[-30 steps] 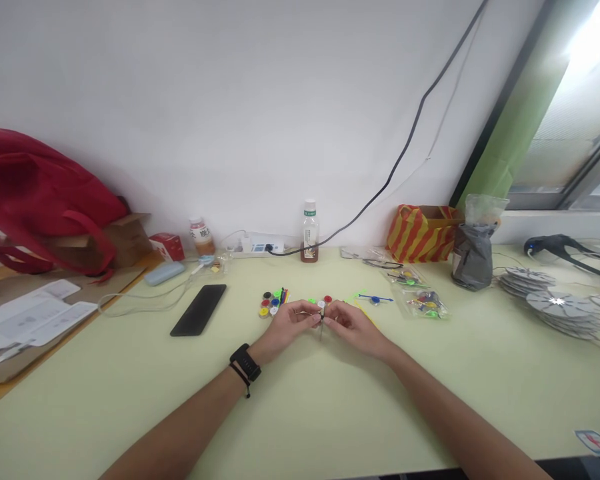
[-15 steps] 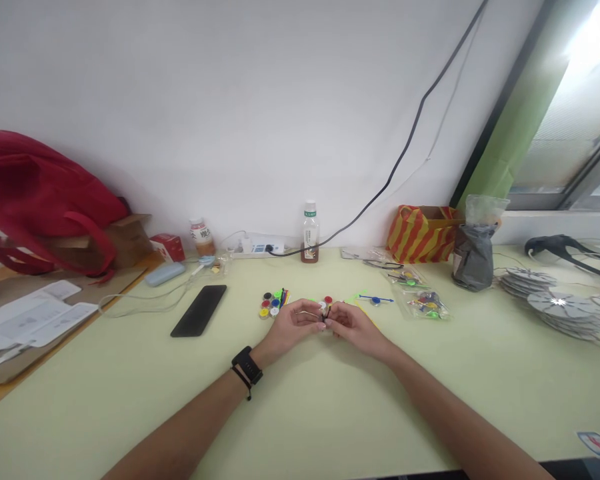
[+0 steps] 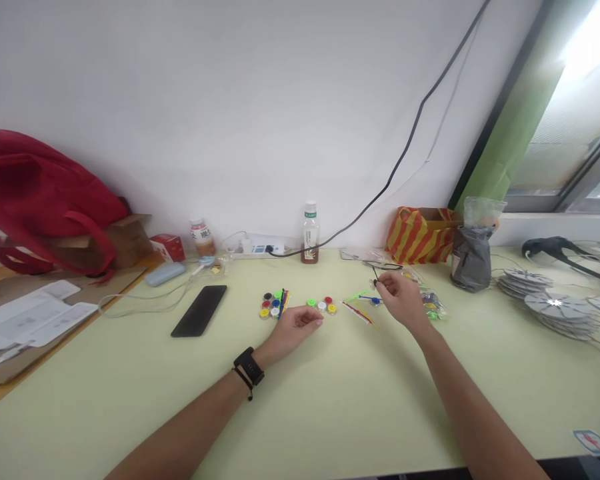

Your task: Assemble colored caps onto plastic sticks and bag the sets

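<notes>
My right hand (image 3: pixel 399 298) is raised over the table to the right, pinching a thin black stick (image 3: pixel 376 276) between thumb and fingers, just above a blue stick with a disc (image 3: pixel 375 300). Resting on the pale green table, my left hand (image 3: pixel 294 328) has its fingers curled and nothing visible in it, close to a small group of coloured discs (image 3: pixel 322 305). A second cluster of coloured discs and sticks (image 3: pixel 274 303) lies just left of it. Red, yellow and green sticks (image 3: pixel 359 311) lie between my hands.
A black phone (image 3: pixel 199 310) lies at the left, a bottle (image 3: pixel 309 233) and power strip (image 3: pixel 257 248) at the wall. Clear bags of parts (image 3: pixel 427 303), a striped bag (image 3: pixel 420 233) and a grey bag (image 3: pixel 471 257) stand right. Grey paper discs (image 3: pixel 550 301) are stacked far right.
My hands were together over the discs. The right hand has now swung right and up with the black stick; the left stayed on the table, fingers curled.
</notes>
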`<state>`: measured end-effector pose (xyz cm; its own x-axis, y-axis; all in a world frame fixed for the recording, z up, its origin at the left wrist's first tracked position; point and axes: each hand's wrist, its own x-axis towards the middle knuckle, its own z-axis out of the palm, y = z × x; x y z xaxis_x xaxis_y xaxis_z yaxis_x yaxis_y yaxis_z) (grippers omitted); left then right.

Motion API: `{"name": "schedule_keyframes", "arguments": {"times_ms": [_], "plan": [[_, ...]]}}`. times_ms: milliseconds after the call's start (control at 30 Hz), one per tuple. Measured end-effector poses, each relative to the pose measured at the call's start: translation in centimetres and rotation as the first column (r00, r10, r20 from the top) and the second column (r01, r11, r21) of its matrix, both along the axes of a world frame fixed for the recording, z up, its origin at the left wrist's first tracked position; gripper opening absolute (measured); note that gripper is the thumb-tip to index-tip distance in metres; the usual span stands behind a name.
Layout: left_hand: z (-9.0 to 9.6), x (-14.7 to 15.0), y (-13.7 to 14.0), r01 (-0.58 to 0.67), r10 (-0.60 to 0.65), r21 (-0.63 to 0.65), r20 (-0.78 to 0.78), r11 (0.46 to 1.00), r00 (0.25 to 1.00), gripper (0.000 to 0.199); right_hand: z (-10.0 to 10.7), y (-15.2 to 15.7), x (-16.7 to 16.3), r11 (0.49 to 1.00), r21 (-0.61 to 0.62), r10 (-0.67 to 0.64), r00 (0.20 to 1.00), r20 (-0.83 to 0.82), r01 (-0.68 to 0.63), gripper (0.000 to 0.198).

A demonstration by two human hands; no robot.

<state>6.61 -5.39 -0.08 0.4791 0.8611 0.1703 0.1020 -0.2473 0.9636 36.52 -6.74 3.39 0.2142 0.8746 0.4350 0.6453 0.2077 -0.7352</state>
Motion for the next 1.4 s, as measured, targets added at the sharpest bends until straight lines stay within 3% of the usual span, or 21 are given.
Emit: {"name": "schedule_keyframes", "arguments": {"times_ms": [100, 167, 367, 500, 633, 967, 1033, 1100, 1167, 1300, 1400], "plan": [[0.0, 0.0, -0.1, 0.01, -0.01, 0.006, -0.014, 1.0, 1.0, 0.029, -0.9, 0.1, 1.2, 0.974, -0.225, 0.048, 0.943, 0.33, 0.029, 0.005], [0.1, -0.1, -0.2, 0.013, -0.013, 0.01, -0.027, 1.0, 1.0, 0.027, -1.6, 0.2, 1.6, 0.924, -0.383, 0.163, 0.898, 0.409, 0.007, 0.01], [0.3, -0.1, -0.3, 0.006, -0.005, 0.02, -0.055, 1.0, 0.998, 0.027, -2.3, 0.1, 1.8, 0.889, -0.457, 0.206, 0.888, 0.412, 0.005, 0.011], [0.2, -0.2, -0.3, 0.01, -0.006, 0.054, -0.086, 0.999, 0.996, 0.027, -1.9, -0.1, 1.8, 0.89, -0.456, 0.195, 0.89, 0.411, 0.016, 0.007], [0.0, -0.2, -0.3, 0.021, -0.009, 0.096, -0.123, 0.995, 0.992, 0.023, -1.0, -0.3, 0.7, 0.924, -0.371, 0.121, 0.852, 0.51, 0.091, 0.008], [0.3, 0.1, -0.9, 0.029, 0.009, 0.165, -0.226, 0.986, 0.974, 0.016, -0.6, -1.2, -2.0, 0.907, -0.419, 0.22, 0.816, 0.534, 0.03, 0.015], [0.6, 0.1, -1.4, 0.044, 0.033, 0.285, -0.259, 0.957, 0.965, 0.02, -0.5, -1.2, -2.2, 0.924, -0.382, 0.191, 0.839, 0.509, 0.02, 0.01], [0.8, 0.2, -1.9, 0.102, 0.049, 0.452, -0.31, 0.886, 0.949, 0.034, -0.4, -1.2, -2.5, 0.942, -0.335, 0.164, 0.867, 0.47, 0.003, 0.011], [1.0, 0.3, -2.2, 0.179, 0.056, 0.539, -0.391, 0.823, 0.918, 0.049, -0.4, -1.2, -3.0, 0.954, -0.297, 0.164, 0.895, 0.414, -0.038, 0.016], [1.3, 0.5, -2.5, 0.311, 0.058, 0.53, -0.569, 0.789, 0.821, 0.073, -1.0, -1.2, -4.1, 0.959, -0.234, 0.228, 0.927, 0.298, -0.161, 0.014], [1.5, 0.6, -2.5, 0.352, 0.065, 0.532, -0.615, 0.77, 0.786, 0.069, -1.7, -1.1, -4.6, 0.956, -0.183, 0.273, 0.926, 0.261, -0.23, 0.013]]}}
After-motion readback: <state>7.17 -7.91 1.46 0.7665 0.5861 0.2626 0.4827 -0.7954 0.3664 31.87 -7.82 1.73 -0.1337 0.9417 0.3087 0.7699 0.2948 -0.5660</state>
